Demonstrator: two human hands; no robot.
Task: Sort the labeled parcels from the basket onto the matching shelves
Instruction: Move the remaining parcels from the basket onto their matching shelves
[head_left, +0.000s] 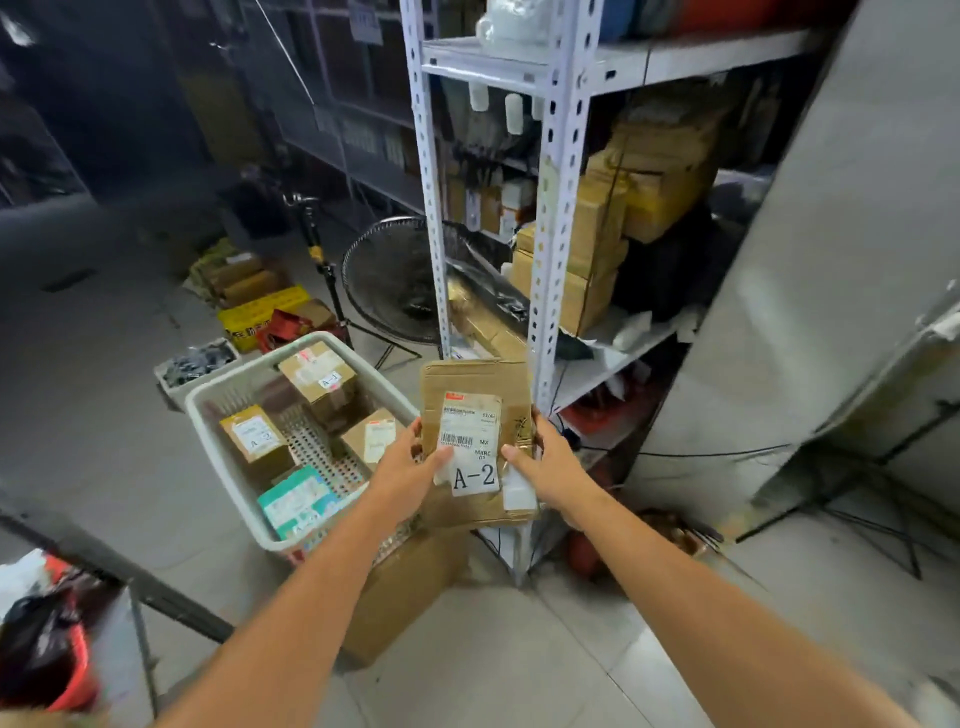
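I hold a flat brown cardboard parcel (478, 384) upright in front of me; its white label reads "A-2". My left hand (405, 467) grips its left edge with the thumb on the label, and my right hand (545, 467) grips its right edge. Left of the parcel sits the white plastic basket (218, 436), holding several parcels: a brown box marked "A-1" (319, 376), another brown box with an "A-" label (254, 441), a third brown box (371, 436) and a teal packet (298, 501). The white metal shelf unit (550, 208) rises just behind the held parcel.
The middle shelf (613, 358) carries stacked brown boxes (592, 249) and dark bags. A black floor fan (395, 280) and a tripod stand behind the basket. A large cardboard box (405, 587) lies under the basket. Yellow and brown cartons (260, 312) lie on the tiled floor.
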